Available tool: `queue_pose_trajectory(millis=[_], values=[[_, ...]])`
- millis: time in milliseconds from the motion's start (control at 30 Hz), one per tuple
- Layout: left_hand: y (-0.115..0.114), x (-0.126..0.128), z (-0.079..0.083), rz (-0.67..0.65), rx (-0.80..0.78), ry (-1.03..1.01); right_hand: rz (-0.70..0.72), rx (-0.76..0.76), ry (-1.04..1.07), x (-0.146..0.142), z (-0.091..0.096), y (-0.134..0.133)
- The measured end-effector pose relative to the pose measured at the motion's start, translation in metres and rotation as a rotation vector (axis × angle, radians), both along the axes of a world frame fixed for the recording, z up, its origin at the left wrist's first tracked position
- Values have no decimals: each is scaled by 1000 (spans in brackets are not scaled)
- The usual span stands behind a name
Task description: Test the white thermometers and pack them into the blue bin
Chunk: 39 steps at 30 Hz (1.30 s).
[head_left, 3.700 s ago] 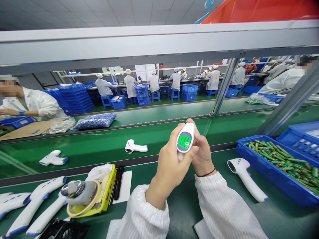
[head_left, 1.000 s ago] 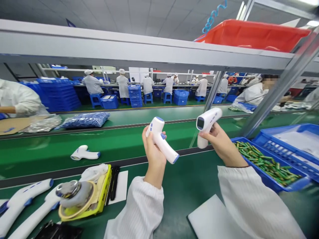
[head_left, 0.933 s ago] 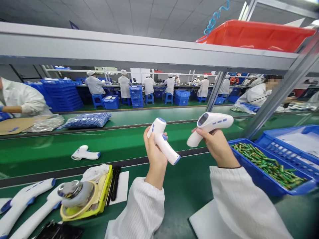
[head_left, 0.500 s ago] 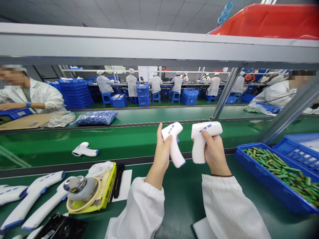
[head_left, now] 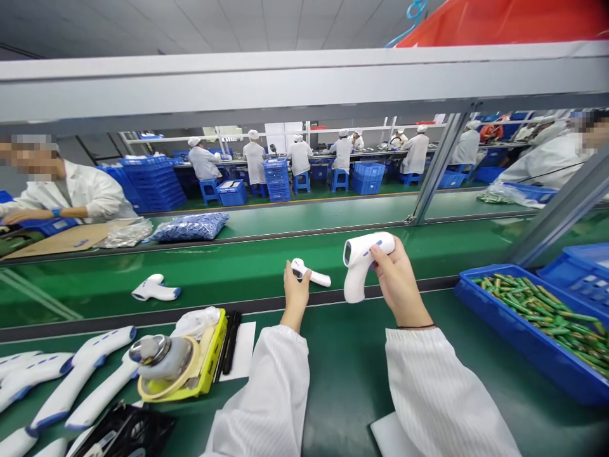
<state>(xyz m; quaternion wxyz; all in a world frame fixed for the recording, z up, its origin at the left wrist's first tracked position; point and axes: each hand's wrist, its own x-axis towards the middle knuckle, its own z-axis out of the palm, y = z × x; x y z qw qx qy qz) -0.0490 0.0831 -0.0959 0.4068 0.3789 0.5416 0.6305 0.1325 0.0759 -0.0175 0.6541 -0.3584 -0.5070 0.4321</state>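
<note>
My left hand (head_left: 294, 291) reaches forward onto the green conveyor belt (head_left: 228, 273). Its fingers are closed on the head end of a white infrared thermometer (head_left: 314, 276) that lies on the belt with its handle pointing right. Just to the right, above the belt's near edge, my right hand (head_left: 398, 282) grips a second white thermometer (head_left: 361, 261) by its head. The handle of that one hangs down and its dark sensor end faces left.
Another thermometer (head_left: 155, 289) lies on the belt to the left. Several more (head_left: 71, 387) lie at bottom left beside a yellow fixture (head_left: 190, 368). A blue bin of green batteries (head_left: 528, 317) stands on the right. A co-worker (head_left: 80, 193) sits across the belt.
My left hand has moved forward and lowered its thermometer onto the belt. My right hand has turned its thermometer so the sensor end faces left.
</note>
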Motion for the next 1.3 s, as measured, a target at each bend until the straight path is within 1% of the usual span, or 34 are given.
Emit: queue_pose_trajectory(millis=[67, 133, 200, 233, 267, 333, 400, 533, 633, 800, 967, 1067, 1200, 1300], values=[[-10, 6, 19, -101, 55, 16, 38, -5, 42, -5, 2, -4], [-28, 17, 43, -298, 142, 21, 116, -24, 110, -11, 4, -9], [-49, 29, 65, -516, 281, 23, 227, -71, 161, -16, 4, -14], [-59, 34, 74, -544, 340, 47, 284, -99, 173, -19, 3, -17], [-67, 39, 81, -530, 389, 81, 332, -124, 177, -21, 3, -20], [-80, 45, 90, -434, 443, 165, 387, -146, 168, -24, 4, -25], [-86, 47, 94, -381, 459, 229, 367, -119, 161, -25, 5, -29], [-90, 47, 98, -400, 457, 282, 255, -26, 173, -24, 11, -33], [-93, 48, 100, -408, 488, 318, 204, -29, 181, -24, 16, -36], [-99, 53, 102, -390, 515, 361, 142, -52, 86, -25, 16, -38], [-101, 54, 103, -376, 522, 378, 130, -55, 117, -23, 15, -37], [-101, 54, 103, -368, 518, 383, 152, -57, 142, -23, 15, -38], [-102, 54, 103, -365, 508, 394, 203, -76, 252, -24, 16, -39], [-102, 54, 103, -365, 504, 383, 203, -86, 259, -24, 15, -38]])
